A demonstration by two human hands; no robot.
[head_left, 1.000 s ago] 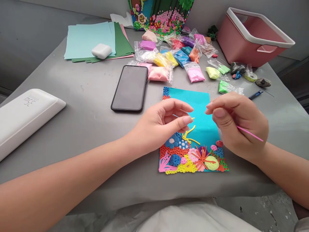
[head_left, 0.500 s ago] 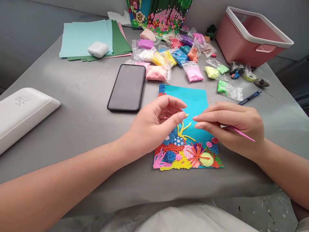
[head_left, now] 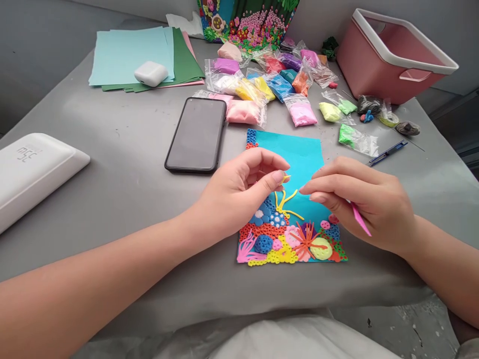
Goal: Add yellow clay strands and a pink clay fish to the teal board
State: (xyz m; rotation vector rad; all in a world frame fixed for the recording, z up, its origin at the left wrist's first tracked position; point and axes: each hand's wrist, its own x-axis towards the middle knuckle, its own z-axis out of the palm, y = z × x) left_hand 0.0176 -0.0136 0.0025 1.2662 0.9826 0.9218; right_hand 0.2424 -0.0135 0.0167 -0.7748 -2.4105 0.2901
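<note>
Between the thumb and fingers of my left hand [head_left: 250, 187] is a thin yellow clay strand [head_left: 286, 177], over the left part of a blue card [head_left: 299, 154]. My right hand [head_left: 362, 204] is closed around a pink tool [head_left: 361, 219], whose flat end sticks out below the fingers; its fingertips are just right of a branching yellow clay piece [head_left: 285, 203]. Colourful clay shapes cover the card's lower part, among them an orange spiky piece [head_left: 307, 239], a pale yellow disc [head_left: 321, 248] and a blue ball [head_left: 263, 244].
A black phone [head_left: 196, 134] lies left of the card. Behind are several bags of coloured clay [head_left: 243, 112], a pink basket [head_left: 389, 60], paper sheets [head_left: 130, 55] with a white case [head_left: 150, 74], and a decorated picture [head_left: 254, 25]. A blue cutter [head_left: 387, 153] lies right; a white device [head_left: 37, 174] left.
The pink tool has turned in my right hand, its visible end now pointing more steeply down. The right fingers have shifted slightly, and the yellow strand in my left hand sits a little differently.
</note>
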